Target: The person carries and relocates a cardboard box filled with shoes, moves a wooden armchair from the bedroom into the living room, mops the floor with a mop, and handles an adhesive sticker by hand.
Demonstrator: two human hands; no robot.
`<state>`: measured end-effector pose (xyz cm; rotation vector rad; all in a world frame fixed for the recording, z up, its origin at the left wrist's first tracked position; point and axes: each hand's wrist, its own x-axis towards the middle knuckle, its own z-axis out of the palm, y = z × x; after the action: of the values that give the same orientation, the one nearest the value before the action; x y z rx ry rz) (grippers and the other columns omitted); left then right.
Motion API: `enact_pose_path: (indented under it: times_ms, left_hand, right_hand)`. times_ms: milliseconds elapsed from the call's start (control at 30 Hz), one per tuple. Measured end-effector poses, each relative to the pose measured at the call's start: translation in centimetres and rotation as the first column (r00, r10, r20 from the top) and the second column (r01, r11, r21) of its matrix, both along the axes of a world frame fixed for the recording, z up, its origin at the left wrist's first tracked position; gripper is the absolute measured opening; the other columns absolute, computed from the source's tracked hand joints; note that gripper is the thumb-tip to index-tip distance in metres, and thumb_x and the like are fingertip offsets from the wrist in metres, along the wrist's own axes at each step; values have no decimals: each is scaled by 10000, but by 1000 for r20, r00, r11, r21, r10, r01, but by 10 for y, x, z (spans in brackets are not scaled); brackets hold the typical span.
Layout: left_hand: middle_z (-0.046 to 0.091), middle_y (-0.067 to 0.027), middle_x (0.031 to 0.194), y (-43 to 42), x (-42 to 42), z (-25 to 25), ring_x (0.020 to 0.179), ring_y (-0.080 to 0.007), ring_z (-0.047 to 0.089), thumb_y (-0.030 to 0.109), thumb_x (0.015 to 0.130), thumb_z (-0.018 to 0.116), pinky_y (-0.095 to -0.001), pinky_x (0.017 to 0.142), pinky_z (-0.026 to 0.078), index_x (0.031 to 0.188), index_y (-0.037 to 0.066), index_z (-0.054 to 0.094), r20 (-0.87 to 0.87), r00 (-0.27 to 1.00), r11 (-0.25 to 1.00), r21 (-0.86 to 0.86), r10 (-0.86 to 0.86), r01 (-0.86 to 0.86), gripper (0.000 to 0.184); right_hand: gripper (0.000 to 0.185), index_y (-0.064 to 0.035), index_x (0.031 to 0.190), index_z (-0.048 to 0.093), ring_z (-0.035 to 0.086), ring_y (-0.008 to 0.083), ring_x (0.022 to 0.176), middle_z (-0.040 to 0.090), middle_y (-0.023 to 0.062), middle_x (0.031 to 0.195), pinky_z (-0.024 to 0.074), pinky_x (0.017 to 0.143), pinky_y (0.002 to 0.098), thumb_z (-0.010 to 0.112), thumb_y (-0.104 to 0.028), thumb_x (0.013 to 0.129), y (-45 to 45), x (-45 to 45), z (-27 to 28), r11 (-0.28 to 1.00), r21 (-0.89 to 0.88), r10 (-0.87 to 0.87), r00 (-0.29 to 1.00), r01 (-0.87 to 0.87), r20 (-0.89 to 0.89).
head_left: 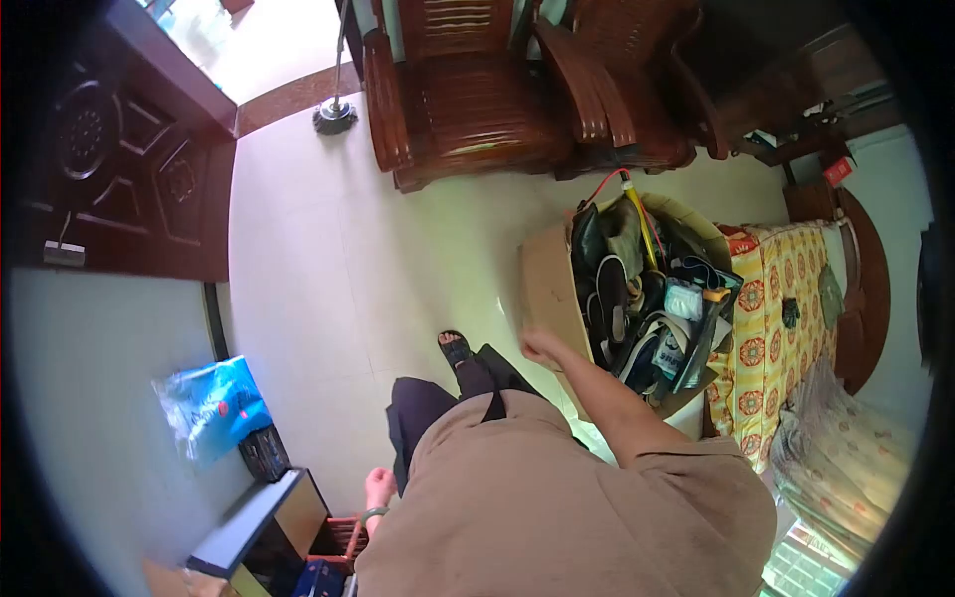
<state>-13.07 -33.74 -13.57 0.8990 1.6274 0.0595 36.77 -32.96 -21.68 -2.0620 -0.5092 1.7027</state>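
Note:
My right hand (540, 346) hangs with curled fingers in front of a big cardboard box (550, 284); nothing shows in it, and I cannot tell whether it touches the cardboard. Shoes (613, 289), a hand pump with a yellow barrel (649, 235) and a white packet (683, 299) fill the box. Low at my other side is my left hand (379, 487), its fingers loosely curled and nothing visible in them. A bracelet (375, 513) circles that wrist. Nearest to it are a red slatted rack (348, 537) and a low cabinet (298, 509).
Wooden armchairs (477, 109) line the far side, with a mop (335, 114) beside them. A dark carved door (129, 169) stands at the left. A table with a yellow patterned cloth (771, 318) adjoins the box. A blue plastic bag (214, 398) is near the left wall.

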Motion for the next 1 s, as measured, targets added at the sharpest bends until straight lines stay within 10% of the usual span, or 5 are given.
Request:
enact_pose_path:
  times_ms: [167,333,467,767,1000]
  left_hand:
    - [600,-35,680,27,-109,-111,655,-118,546,115,750,589,-264,577,449,849,8,608,-45,995,993,-91,-85,81,147]
    - [571,-74,615,227,-150,-70,539,-169,551,104,752,565,-313,478,459,766,26,557,-131,990,926,-377,-45,-8,79]
    - [531,-88,551,399,-109,-25,378,-188,496,106,773,510,-303,342,423,711,50,491,-108,993,998,-18,51,-53,86]
    - [545,-69,591,704,38,-16,414,-134,494,156,820,509,-243,372,410,796,37,499,-30,979,967,152,-202,204,121]
    - [577,-76,625,751,152,17,473,-133,542,175,828,536,-237,439,449,838,32,530,88,865,867,111,-495,485,143]
  right_hand:
    - [187,-27,841,568,578,139,522,604,74,690,452,447,256,517,-201,791,163,-19,78,948,151,-271,959,280,-77]
    - [173,-62,820,565,579,131,524,611,68,677,446,444,257,503,-224,813,159,-25,37,918,-15,-396,918,396,38]
    - [191,15,630,525,472,175,363,556,136,535,338,318,322,466,-122,749,101,-50,25,852,-358,-321,921,382,220]
    - [186,43,706,512,515,203,384,586,191,589,336,297,287,467,-119,788,185,-92,64,461,-421,-815,561,781,148]
    - [178,50,788,558,597,241,465,598,210,601,451,359,289,476,-108,785,335,-13,35,744,-271,-626,779,611,39]
